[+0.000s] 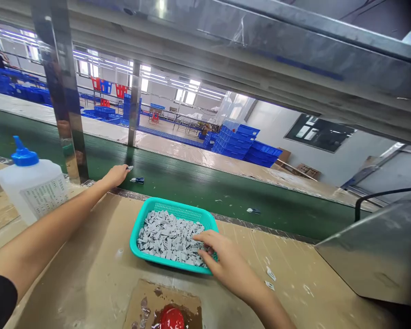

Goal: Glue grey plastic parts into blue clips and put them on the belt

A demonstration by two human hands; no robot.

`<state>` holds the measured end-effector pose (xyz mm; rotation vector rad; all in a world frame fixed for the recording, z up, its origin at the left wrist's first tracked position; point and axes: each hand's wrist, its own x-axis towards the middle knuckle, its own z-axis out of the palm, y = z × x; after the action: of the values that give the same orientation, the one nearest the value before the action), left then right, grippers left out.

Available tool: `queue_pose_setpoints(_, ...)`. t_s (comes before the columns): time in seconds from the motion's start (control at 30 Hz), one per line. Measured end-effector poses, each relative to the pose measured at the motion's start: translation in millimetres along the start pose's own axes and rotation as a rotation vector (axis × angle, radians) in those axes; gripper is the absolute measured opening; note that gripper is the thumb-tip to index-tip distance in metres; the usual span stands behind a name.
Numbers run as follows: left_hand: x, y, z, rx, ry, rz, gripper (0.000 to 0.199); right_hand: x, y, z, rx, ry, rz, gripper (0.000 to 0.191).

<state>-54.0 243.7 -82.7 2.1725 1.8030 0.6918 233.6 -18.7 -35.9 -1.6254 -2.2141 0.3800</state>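
Observation:
My left hand (117,175) is stretched out over the green conveyor belt (192,183), its fingers closed on a small grey plastic part (129,167). Just right of it on the belt lies a dark blue piece with a pale tip (137,180). A similar blue piece (254,211) rests farther right on the belt. My right hand (222,256) reaches over the right side of a turquoise basket (134,237), thumb and forefinger apart. Many small grey plastic parts (169,235) fill the basket; the other right fingertips are partly hidden among them.
A white bottle with a blue cap (34,187) stands at left beside a metal post (63,100). A red dome (171,317) sits on a wet board in front. Loose grey parts (271,274) lie on the table at right, near a metal panel (376,256). Blue crates (234,139) are stacked behind.

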Motion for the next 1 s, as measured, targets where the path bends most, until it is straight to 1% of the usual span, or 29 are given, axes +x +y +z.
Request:
queue_pose_setpoints(0.13,1,-1,7.9,0.023,-0.03,0.031,0.03,16,-5,10,-0.071,-0.106,0.015,0.037)
queue_pose_setpoints(0.2,1,-1,8.8,0.017,-0.012,0.043,0.034,23,-6,15,-0.093,-0.141,0.03,0.037)
queue_pose_setpoints(0.3,-1,0,9.2,0.007,0.002,0.088,0.038,31,-4,19,-0.107,-0.14,0.037,0.035)
queue_pose_setpoints(0.4,-6,4,10.1,-0.041,-0.009,0.118,0.027,33,-1,19,-0.112,-0.141,0.044,0.034)
queue_pose_setpoints(0.47,-10,8,10.7,-0.118,0.012,0.112,0.019,31,1,18,-0.107,-0.134,0.054,0.031)
queue_pose_setpoints(0.57,-18,24,10.4,-0.308,0.071,0.097,0.015,29,3,17,-0.073,-0.111,0.064,0.026)
queue_pose_setpoints(0.63,-27,42,8.9,-0.477,0.093,0.072,0.019,29,5,16,-0.027,-0.086,0.062,0.025)
queue_pose_setpoints(0.7,-40,65,4.9,-0.664,0.067,0.046,0.027,30,5,15,0.037,-0.047,0.06,0.025)
queue_pose_setpoints(0.77,-60,89,-2.5,-0.832,-0.01,0.045,0.033,30,6,13,0.121,0.009,0.067,0.02)
queue_pose_setpoints(0.83,-87,113,-12.4,-0.993,-0.153,0.062,0.036,26,5,9,0.233,0.064,0.082,0.013)
queue_pose_setpoints(0.87,-102,123,-17.4,-1.091,-0.27,0.064,0.038,23,4,7,0.294,0.084,0.089,0.013)
queue_pose_setpoints(0.9,-116,133,-21.8,-1.265,-0.479,0.035,0.039,19,2,5,0.346,0.094,0.093,0.017)
queue_pose_setpoints(0.93,-130,141,-25.3,-1.384,-0.658,-0.018,0.038,14,0,4,0.414,0.098,0.096,0.021)
queue_pose_setpoints(0.97,-143,148,-27.6,-1.464,-0.802,-0.062,0.034,8,-3,2,0.512,0.098,0.102,0.023)
queue_pose_setpoints(1.0,-154,155,-28.7,-1.514,-0.919,-0.101,0.03,2,-6,1,0.634,0.098,0.111,0.023)
